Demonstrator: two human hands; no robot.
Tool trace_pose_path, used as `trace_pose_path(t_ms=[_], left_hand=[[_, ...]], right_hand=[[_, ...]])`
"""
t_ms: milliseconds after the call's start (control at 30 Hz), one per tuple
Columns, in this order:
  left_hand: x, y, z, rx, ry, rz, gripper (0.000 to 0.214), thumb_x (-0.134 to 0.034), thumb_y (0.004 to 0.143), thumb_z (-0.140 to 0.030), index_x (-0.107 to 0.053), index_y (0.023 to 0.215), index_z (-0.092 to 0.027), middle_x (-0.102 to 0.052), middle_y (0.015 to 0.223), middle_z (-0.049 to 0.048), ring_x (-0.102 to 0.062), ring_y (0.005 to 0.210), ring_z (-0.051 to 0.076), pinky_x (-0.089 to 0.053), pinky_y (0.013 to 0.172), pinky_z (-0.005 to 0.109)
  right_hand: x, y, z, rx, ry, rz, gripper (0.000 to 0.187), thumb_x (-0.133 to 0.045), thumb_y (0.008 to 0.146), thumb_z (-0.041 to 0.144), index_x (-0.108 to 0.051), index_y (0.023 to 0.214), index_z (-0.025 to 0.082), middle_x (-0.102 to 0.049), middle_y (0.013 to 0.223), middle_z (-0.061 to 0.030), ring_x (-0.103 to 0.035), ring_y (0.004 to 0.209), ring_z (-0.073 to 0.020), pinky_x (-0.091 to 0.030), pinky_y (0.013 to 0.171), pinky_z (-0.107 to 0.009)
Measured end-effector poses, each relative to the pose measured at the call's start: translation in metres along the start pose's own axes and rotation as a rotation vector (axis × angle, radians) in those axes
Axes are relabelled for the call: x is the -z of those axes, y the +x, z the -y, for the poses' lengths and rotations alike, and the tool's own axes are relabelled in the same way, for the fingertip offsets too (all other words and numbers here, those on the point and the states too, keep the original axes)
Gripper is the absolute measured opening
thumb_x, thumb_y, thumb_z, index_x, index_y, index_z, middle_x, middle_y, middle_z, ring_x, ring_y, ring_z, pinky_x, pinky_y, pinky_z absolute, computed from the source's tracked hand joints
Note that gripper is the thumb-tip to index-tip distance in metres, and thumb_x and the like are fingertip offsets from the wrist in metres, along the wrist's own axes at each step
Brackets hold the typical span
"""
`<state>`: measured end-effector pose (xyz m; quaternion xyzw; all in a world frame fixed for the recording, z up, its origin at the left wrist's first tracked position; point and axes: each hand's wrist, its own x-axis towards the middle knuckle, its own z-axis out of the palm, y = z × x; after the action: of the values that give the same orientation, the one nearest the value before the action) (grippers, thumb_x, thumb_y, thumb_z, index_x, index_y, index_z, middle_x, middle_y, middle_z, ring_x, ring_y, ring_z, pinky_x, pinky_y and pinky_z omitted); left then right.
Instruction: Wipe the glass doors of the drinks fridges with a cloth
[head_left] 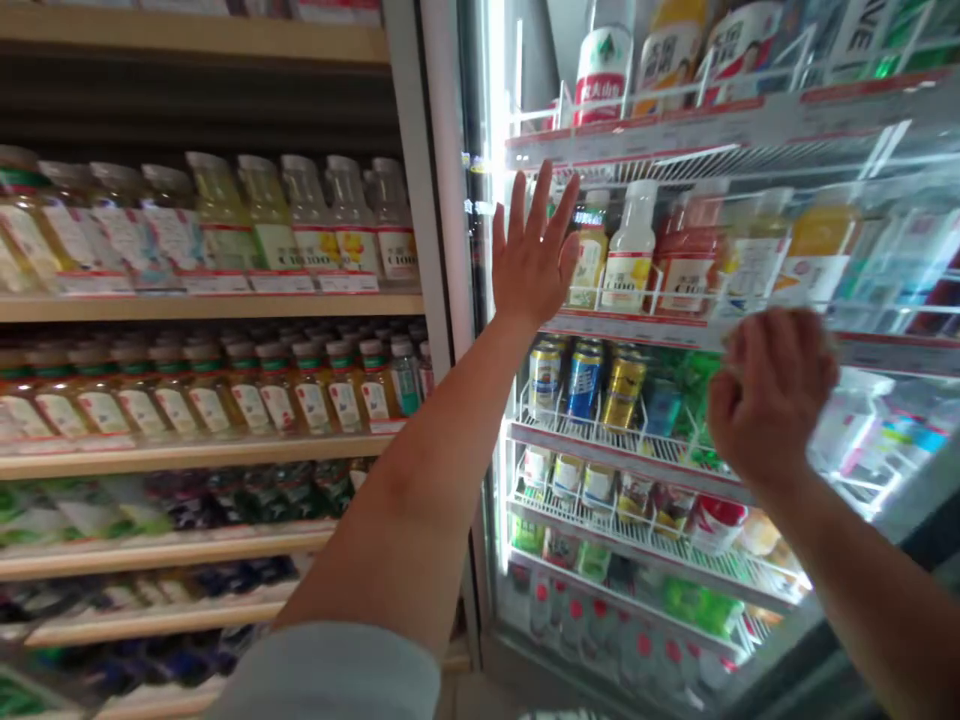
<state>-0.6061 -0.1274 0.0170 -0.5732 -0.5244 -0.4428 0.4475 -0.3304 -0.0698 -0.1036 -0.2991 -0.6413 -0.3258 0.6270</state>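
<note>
My left hand (534, 255) is raised with fingers spread flat, against or just in front of the left side of a lit drinks fridge (480, 330); I cannot tell if it touches glass. My right hand (772, 395) hovers blurred in front of the fridge's middle shelves, fingers curled inward, with nothing visible in them. Behind my left hand stand a white bottle (631, 250) and an orange-red bottle (686, 255). Below are cans (585, 380) in blue and gold.
Wooden shelves (210, 305) to the left carry rows of yellow, clear and amber drink bottles (300, 225). The fridge's wire racks (622, 435) hold cans, cups and red-capped bottles lower down. A glass door panel (885, 250) angles across the right.
</note>
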Motion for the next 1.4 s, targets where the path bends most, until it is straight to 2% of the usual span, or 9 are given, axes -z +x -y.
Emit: trace_pose_path(t_ms=[100,267,500,733,867,967,1100,1200,1400], left_hand=[[0.0,0.0,-0.001,-0.001,0.039,0.011,0.059,-0.023,0.103,-0.038,-0.033,0.16,-0.028,-0.01,0.168,-0.0099,0.006,0.156,0.016,-0.003,0.131,0.045],[0.002,0.0,-0.002,0.02,0.031,0.032,0.059,-0.022,0.103,-0.039,-0.031,0.161,-0.033,-0.014,0.167,-0.0121,0.008,0.156,0.014,-0.002,0.131,0.046],[0.005,-0.001,-0.003,0.012,0.052,0.029,0.059,-0.023,0.104,-0.041,-0.033,0.16,-0.03,-0.013,0.167,-0.0112,0.008,0.155,0.014,-0.001,0.131,0.042],[-0.002,0.002,-0.003,0.024,0.13,0.021,0.058,-0.026,0.103,-0.041,-0.031,0.16,-0.032,-0.013,0.168,-0.0134,0.01,0.156,0.014,0.0,0.131,0.041],[0.001,0.0,-0.004,0.008,0.117,0.026,0.058,-0.024,0.104,-0.043,-0.032,0.16,-0.03,-0.014,0.169,-0.0091,0.003,0.157,0.016,-0.002,0.131,0.043],[0.002,-0.001,-0.004,0.012,0.076,0.025,0.058,-0.024,0.104,-0.041,-0.034,0.16,-0.029,-0.014,0.168,-0.0096,0.004,0.157,0.016,-0.002,0.131,0.043],[0.001,-0.001,-0.003,0.009,0.023,0.015,0.058,-0.024,0.103,-0.038,-0.034,0.16,-0.031,-0.014,0.168,-0.0124,0.008,0.156,0.014,-0.001,0.131,0.044],[0.001,-0.001,-0.002,0.017,0.0,0.022,0.057,-0.026,0.103,-0.04,-0.034,0.159,-0.035,-0.014,0.167,-0.015,0.009,0.155,0.012,-0.001,0.131,0.044],[0.004,-0.001,-0.003,-0.011,0.025,0.006,0.057,-0.027,0.104,-0.039,-0.035,0.159,-0.028,-0.016,0.168,-0.0079,0.004,0.157,0.015,-0.004,0.131,0.046]], right_hand=[[-0.011,0.008,0.037,0.155,0.096,0.116,0.061,-0.045,0.095,0.023,-0.042,0.156,0.023,-0.045,0.155,-0.0083,-0.035,0.149,-0.0323,-0.03,0.122,-0.057],[-0.025,0.051,0.069,0.07,0.098,0.109,0.058,-0.042,0.099,0.023,-0.04,0.156,0.019,-0.036,0.161,-0.0061,-0.027,0.153,-0.0308,-0.022,0.125,-0.054],[-0.041,0.019,0.104,0.327,0.165,0.266,0.063,-0.039,0.101,0.02,-0.026,0.162,0.023,-0.036,0.16,-0.0039,-0.03,0.152,-0.0252,-0.023,0.125,-0.053],[-0.042,0.065,0.108,0.162,0.207,0.265,0.059,-0.039,0.1,0.021,-0.034,0.159,0.022,-0.033,0.162,-0.0051,-0.019,0.156,-0.0277,-0.016,0.127,-0.059],[-0.045,0.076,0.106,0.264,0.247,0.314,0.058,-0.038,0.1,0.022,-0.036,0.157,0.021,-0.031,0.163,-0.0038,-0.019,0.156,-0.0246,-0.016,0.128,-0.057],[-0.044,0.118,0.095,0.348,0.216,0.342,0.054,-0.039,0.101,0.026,-0.039,0.154,0.019,-0.032,0.163,-0.0055,-0.019,0.155,-0.0238,-0.012,0.127,-0.058],[-0.038,0.189,0.08,0.3,0.096,0.198,0.05,-0.035,0.104,0.031,-0.044,0.148,0.009,-0.036,0.16,-0.007,-0.021,0.153,-0.0313,-0.016,0.122,-0.059],[-0.036,0.207,0.075,0.297,0.043,0.181,0.05,-0.034,0.105,0.031,-0.041,0.151,0.012,-0.032,0.162,-0.0031,-0.019,0.154,-0.0294,-0.017,0.124,-0.056],[-0.038,0.188,0.077,0.711,0.01,0.461,0.049,-0.039,0.102,0.024,-0.043,0.151,0.016,-0.035,0.161,0.0021,-0.015,0.152,-0.0116,-0.016,0.127,-0.04]])
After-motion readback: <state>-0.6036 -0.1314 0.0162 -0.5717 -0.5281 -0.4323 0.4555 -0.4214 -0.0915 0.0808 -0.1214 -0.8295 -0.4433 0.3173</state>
